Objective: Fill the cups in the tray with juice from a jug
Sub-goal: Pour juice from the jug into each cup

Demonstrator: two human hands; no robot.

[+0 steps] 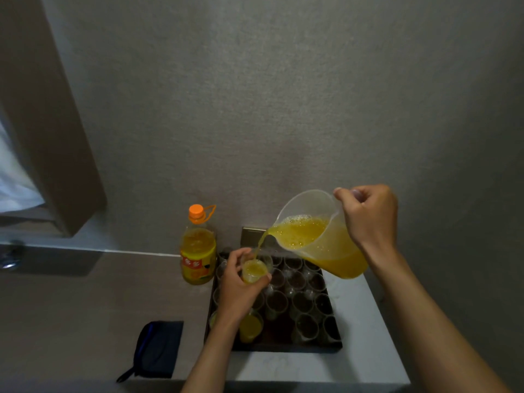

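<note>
Pouring: right hand gripped jug; left hand clasped filling cup; one cup full, most cups in tray empty.

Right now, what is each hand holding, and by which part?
The right hand grips the tilted jug by its handle side. The left hand wraps the side wall of a small clear cup, held above the tray.

A clear plastic jug, about half full of orange juice, is tipped spout-down, a thin stream falling into a small clear cup held above the dark tray. The tray sits near the counter's right edge, packed with empty cups; one at its front-left corner is full.
</note>
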